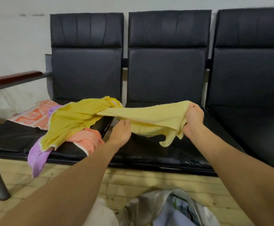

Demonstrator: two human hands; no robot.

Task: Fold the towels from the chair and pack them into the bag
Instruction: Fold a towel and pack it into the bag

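Between the two hands, a pale yellow towel (149, 116) is stretching in the air above the middle seat (149, 157). The right hand (193, 119) is gripping one end in a closed fist, with a loose corner hanging below the wrist. The left hand (122, 132) is pinching the towel's near edge with curled fingers. Their tips are disappearing into the cloth, so the exact hold is hard to make out.

Just left of the left hand, the towel's other end is running into a heap on the neighbouring seat (10, 136). A mustard towel (71, 121) is lying on top, an orange checked towel (87, 139) is poking out beneath it, and a purple towel (36, 160) is drooping over the seat's front edge. How they are tangling where they meet is hard to tell. Farther left, an orange-and-white printed cloth (30, 116) is lying half covered at the back of that seat.

Below both forearms, an open bag (149, 206) is sitting on the floor, cut off by the frame, its contents blurred. Beyond the hands, the black padded chair backs (167, 46) are standing against a white wall (10, 38). A wooden armrest (14, 79) is sticking out at far left, and pale floorboards (133, 181) are running underneath.
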